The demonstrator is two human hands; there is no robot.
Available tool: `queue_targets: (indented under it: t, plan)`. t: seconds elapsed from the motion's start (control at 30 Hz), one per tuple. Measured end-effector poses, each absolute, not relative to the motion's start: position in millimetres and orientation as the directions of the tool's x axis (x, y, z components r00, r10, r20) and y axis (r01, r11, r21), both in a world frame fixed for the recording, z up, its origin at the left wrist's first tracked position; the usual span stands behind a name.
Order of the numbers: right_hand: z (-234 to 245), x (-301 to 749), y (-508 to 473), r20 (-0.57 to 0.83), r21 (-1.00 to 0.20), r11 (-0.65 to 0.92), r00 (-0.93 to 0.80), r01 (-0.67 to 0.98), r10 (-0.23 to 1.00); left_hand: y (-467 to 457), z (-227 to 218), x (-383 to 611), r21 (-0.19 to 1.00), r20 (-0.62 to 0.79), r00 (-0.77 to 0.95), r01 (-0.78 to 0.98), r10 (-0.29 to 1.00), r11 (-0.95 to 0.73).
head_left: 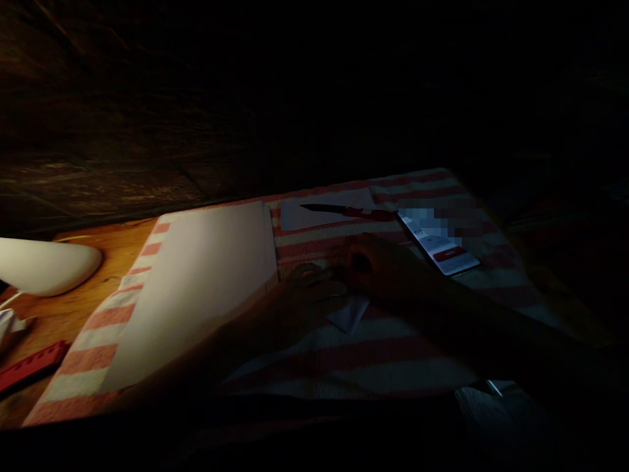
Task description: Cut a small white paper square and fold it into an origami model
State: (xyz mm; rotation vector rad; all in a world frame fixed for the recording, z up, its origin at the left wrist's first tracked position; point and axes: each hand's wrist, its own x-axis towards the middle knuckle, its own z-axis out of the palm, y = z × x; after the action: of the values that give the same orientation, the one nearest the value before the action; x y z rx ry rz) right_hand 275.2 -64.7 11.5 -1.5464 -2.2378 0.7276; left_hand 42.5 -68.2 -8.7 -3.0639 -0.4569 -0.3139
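On a dim wooden table (98,252), lit only along its left half, a cloth (393,357) with red and white stripes is spread out. Two bare hands meet near the middle of the cloth, both in deep shadow. The left hand (307,292) comes in from the lower left, its forearm crossing the bottom edge of a large pale sheet of paper (196,288) that lies flat on the left part of the cloth. The right hand (381,269) comes in from the lower right and lies just beside the left, touching or nearly touching it. Under and between them sits a small folded piece of white paper (350,313), with one pointed corner sticking out below the hands toward the viewer. Both hands rest on this small piece, but the darkness hides the fingers, so I cannot tell whether they are spread, pressed together or pinching the paper.

Beyond the hands, near the far edge of the cloth, a knife (344,210) with a dark blade and a red handle lies on a second small white sheet, blade pointing left. Just right of the knife lies a phone (439,242) with its screen lit, showing a red bar; part of the screen is blurred. At the far left edge of the table is a rounded white object (46,265), and in front of it, near the lower left corner, a red ruler (32,366) lies on the bare wood, well apart from the hands
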Motion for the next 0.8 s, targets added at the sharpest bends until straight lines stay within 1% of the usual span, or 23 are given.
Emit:
queue_targets:
  t: [0.1,0.27,0.37,0.47,0.53,0.63,0.8]
  plan:
    - [10.5,276.0,-64.1,-0.006,-0.585,0.291,-0.362,0.757,0.932,-67.3,-6.0,43.4,0.013,0.180,0.943,0.282,0.279,-0.959]
    - [7.5,279.0,-61.3,0.038,-0.579,0.324,-0.371,0.748,0.928,-66.8,-3.1,44.8,0.029,0.219,0.935,0.278,0.277,-0.960]
    - [7.7,280.8,-60.2,0.013,-0.614,0.313,-0.388,0.725,0.922,-67.6,-3.8,44.9,0.038,0.212,0.934,0.287,0.288,-0.957]
    - [8.2,280.8,-61.4,-0.038,-0.661,0.251,-0.366,0.707,0.930,-68.5,-4.4,44.5,0.025,0.203,0.935,0.293,0.292,-0.956]
    - [8.2,279.6,-63.2,-0.027,-0.644,0.248,-0.346,0.724,0.938,-68.7,-3.9,44.3,0.023,0.216,0.933,0.288,0.286,-0.957]
    - [8.7,277.8,-64.9,0.022,-0.602,0.294,-0.353,0.742,0.935,-68.8,-2.3,44.0,0.032,0.234,0.931,0.282,0.281,-0.959]
    - [10.1,279.6,-62.0,-0.005,-0.605,0.302,-0.383,0.737,0.924,-69.1,-3.6,43.3,0.025,0.254,0.927,0.278,0.276,-0.960]
